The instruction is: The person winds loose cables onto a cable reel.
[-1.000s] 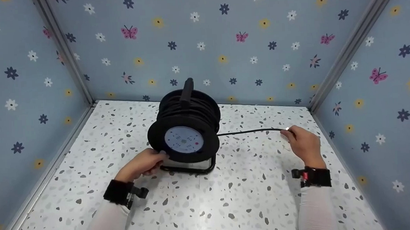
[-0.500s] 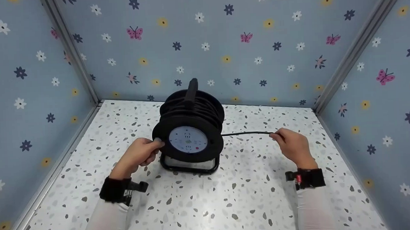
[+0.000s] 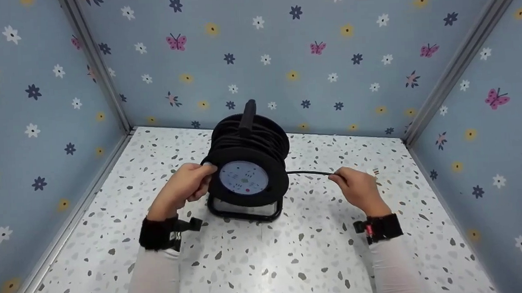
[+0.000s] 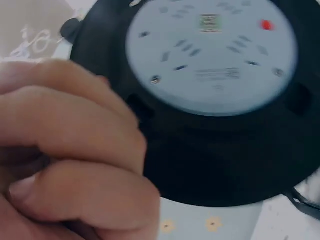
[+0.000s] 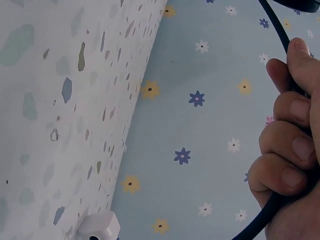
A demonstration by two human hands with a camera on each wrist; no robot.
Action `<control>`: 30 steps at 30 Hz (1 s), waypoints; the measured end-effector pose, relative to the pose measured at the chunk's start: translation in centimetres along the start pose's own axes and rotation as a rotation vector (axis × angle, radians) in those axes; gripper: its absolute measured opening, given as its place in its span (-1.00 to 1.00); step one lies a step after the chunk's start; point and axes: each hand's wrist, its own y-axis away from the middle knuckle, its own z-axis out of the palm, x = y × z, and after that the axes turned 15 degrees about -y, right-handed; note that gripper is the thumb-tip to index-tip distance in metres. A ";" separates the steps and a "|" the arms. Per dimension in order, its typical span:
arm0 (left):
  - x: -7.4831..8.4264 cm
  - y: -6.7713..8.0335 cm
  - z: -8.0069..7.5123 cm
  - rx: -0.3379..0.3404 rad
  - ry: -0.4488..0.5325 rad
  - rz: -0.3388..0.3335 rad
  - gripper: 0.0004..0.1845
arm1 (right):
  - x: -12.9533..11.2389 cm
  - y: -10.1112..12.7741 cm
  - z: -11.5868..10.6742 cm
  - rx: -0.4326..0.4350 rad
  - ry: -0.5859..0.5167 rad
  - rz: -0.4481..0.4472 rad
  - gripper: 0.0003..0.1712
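A black cable reel [image 3: 251, 199] stands on its tubular frame, with cable wound on its drum and a pale round socket panel [image 3: 244, 178] facing me. My left hand [image 3: 184, 187] grips the reel at the left edge of its front disc, fingers curled. In the left wrist view those fingers [image 4: 85, 145] overlap the disc, and their contact with it is hidden. To the right, my right hand [image 3: 357, 188] holds the black cable [image 3: 308, 172] that runs out from the drum. In the right wrist view the cable [image 5: 265, 215] passes through the curled fingers and emerges below the hand.
A white block-like piece [image 5: 100, 226] shows at the bottom of the right wrist view. Flower-patterned walls [image 3: 274, 40] close off the back and both sides of the speckled white surface [image 3: 231, 262]. The reel's carrying handle [image 3: 248, 118] rises near the back wall.
My left hand has moved up along the disc's left side, and the socket panel has turned clockwise. My right hand has come left toward the reel, and the cable between them is shorter.
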 end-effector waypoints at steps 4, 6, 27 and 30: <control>0.7 0.0 0.6 0.010 0.027 0.021 -0.49 | -0.4 0.0 1.1 0.001 0.004 -0.039 -0.85; 1.1 0.1 1.0 0.034 0.030 0.030 -0.47 | -0.7 -0.1 1.7 -0.015 -0.005 -0.057 -0.85; 3.1 -0.4 5.4 -0.092 0.584 0.247 -0.52 | 2.0 0.7 -1.5 -0.058 -0.097 0.176 -0.80; 3.2 -0.4 5.9 -0.155 0.679 0.287 -0.54 | 2.4 0.8 -2.2 -0.031 -0.081 0.179 -0.81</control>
